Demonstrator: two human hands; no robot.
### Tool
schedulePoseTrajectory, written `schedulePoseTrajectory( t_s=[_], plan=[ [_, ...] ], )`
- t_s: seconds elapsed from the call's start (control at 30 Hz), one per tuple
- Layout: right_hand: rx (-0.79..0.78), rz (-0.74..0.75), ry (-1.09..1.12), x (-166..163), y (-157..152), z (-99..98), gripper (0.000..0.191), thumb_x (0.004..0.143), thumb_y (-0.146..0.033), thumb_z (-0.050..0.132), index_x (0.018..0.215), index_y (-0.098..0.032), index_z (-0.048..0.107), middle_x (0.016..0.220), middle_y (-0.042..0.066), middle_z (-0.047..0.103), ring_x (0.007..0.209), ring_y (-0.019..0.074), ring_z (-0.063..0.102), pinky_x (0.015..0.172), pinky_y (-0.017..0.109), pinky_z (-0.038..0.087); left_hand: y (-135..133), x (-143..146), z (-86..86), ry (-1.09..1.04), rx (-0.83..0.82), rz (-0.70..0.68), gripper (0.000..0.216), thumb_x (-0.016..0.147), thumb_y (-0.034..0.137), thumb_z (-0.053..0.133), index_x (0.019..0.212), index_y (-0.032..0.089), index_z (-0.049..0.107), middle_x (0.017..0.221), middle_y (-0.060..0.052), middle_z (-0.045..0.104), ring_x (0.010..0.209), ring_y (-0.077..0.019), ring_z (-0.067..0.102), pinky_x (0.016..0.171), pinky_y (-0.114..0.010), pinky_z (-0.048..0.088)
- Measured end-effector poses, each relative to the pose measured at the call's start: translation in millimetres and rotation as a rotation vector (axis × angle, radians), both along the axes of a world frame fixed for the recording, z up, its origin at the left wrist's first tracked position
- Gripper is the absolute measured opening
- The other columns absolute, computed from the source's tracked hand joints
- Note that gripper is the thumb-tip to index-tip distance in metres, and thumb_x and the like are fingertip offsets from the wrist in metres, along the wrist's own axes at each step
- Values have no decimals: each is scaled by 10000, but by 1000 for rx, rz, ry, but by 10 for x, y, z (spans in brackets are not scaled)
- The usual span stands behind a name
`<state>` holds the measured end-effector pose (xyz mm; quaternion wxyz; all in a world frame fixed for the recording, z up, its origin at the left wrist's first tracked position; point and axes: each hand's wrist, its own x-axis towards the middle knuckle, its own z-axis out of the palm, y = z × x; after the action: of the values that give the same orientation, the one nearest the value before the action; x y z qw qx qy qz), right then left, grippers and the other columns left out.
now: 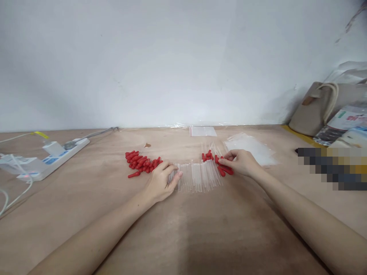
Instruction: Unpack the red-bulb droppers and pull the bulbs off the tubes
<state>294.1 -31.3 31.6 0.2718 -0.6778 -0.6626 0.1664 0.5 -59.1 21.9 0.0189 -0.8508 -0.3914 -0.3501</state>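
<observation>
A row of clear thin dropper tubes (200, 177) lies side by side on the wooden table. At its left end rests my left hand (164, 182), fingers bent and thumb apart from the index finger, with nothing visibly held. Left of that hand is a heap of red rubber dropper bulbs (140, 162). My right hand (241, 162) is at the row's right end, thumb and fingers closed on a red rubber bulb (216, 159). More red bulbs (228, 170) lie under its fingers, and a small cluster of bulbs (208, 156) sits behind the tubes.
Clear plastic bags (249, 148) lie behind my right hand, and a zip bag (203, 131) lies by the wall. A power strip (54, 160) with cables stands at left. A beige handbag (306, 109) and packages (344, 124) occupy the right. A small brown scrap (147, 145) lies behind the heap.
</observation>
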Motion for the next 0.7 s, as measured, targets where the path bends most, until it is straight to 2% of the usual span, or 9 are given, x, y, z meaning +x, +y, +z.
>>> schedulePoseTrajectory(
  t_s=[0.1,0.23,0.4,0.5,0.57,0.7],
  plan=[
    [-40,-21,16,-33,-6,-26,297,589,-490,645,672,-205,648,623,0,638,567,136,570,481,226,382,21,-5,-3,-11,37,-3,193,844,261,454,830,146,608,830,-64,575,776,-149,554,715,-284,465],
    [-38,-45,35,-36,-8,-2,234,623,-439,622,627,-208,662,609,7,651,591,145,585,510,231,394,49,2,19,-5,59,-2,185,839,250,465,824,144,616,831,-63,585,777,-152,549,717,-294,458],
    [23,-136,84,-41,-25,78,246,675,-413,551,626,-195,654,605,22,657,588,153,584,510,238,392,126,25,144,24,107,30,170,828,253,482,860,157,619,845,-56,589,788,-160,545,713,-300,455],
    [49,-141,167,-73,-61,131,217,676,-382,543,666,-188,640,589,18,652,573,147,584,514,231,401,197,56,231,101,163,34,187,827,243,478,936,170,611,905,-69,586,836,-179,538,727,-316,451],
    [100,-116,204,-111,-101,175,188,678,-346,537,701,-188,637,595,15,651,569,142,585,522,228,407,242,99,268,176,218,38,217,833,227,465,998,180,598,978,-86,583,874,-198,531,742,-341,443],
    [308,-35,158,-217,-207,268,147,695,-297,534,732,-195,633,657,9,654,595,131,572,557,236,409,285,250,287,276,338,38,284,856,212,436,1119,203,543,1110,-105,563,986,-230,516,791,-383,419]
  ],
)
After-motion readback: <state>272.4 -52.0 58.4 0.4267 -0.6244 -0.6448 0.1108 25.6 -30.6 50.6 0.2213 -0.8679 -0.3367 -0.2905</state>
